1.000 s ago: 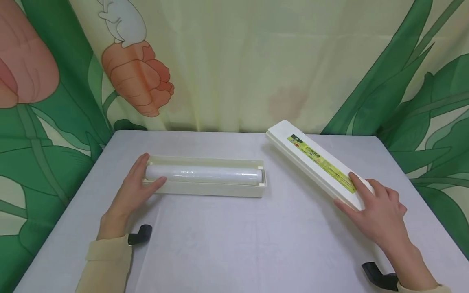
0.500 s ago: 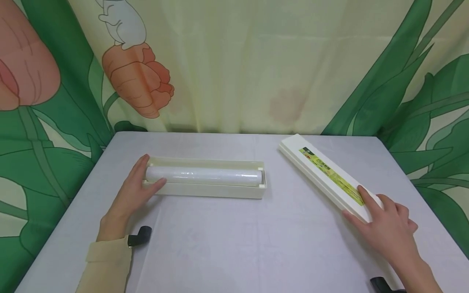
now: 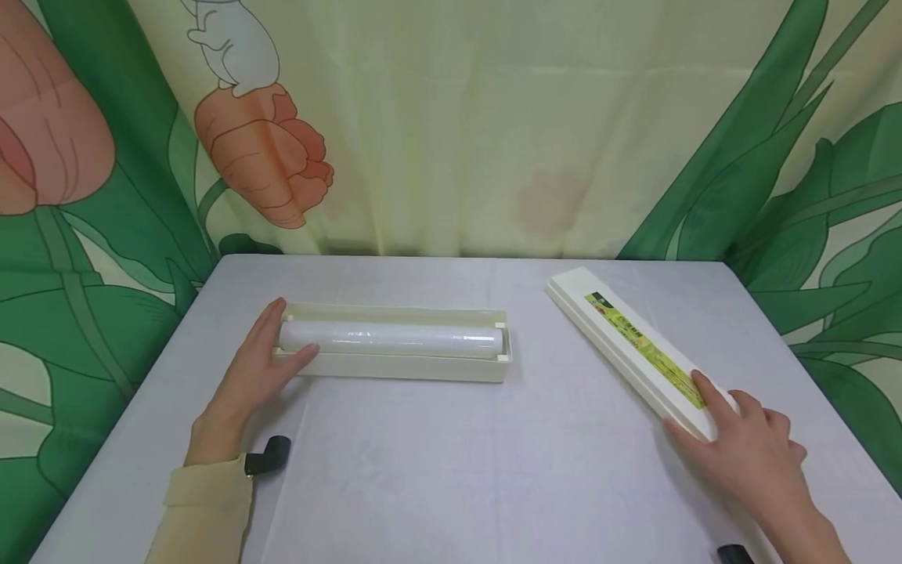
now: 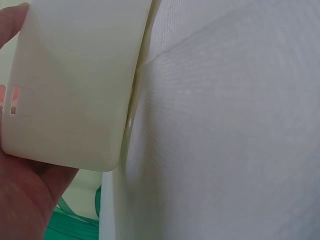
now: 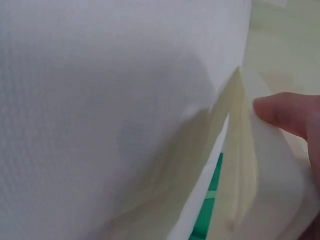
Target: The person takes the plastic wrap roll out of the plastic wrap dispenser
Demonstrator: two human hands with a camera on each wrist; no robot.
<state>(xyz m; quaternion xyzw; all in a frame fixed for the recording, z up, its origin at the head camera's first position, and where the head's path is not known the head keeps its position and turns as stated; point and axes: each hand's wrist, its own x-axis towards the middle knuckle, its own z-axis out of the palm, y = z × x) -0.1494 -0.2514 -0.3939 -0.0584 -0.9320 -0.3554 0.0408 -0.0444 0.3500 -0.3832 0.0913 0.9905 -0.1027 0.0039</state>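
Gripping the uncovered white box (image 3: 409,368) by its 9 o'clock end with the left hand (image 3: 252,362), thumb and fingers spread. Pinching the labelled lid (image 3: 637,348), over at 3 o'clock from the box, with the right hand (image 3: 750,454). Got a shiny roll (image 3: 402,338) inside the box.

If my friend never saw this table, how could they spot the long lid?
Find the white-covered table and look right. A long white lid slants there, its near end in the right hand. Unlike the open box holding a roll, it wears a yellow-green label.
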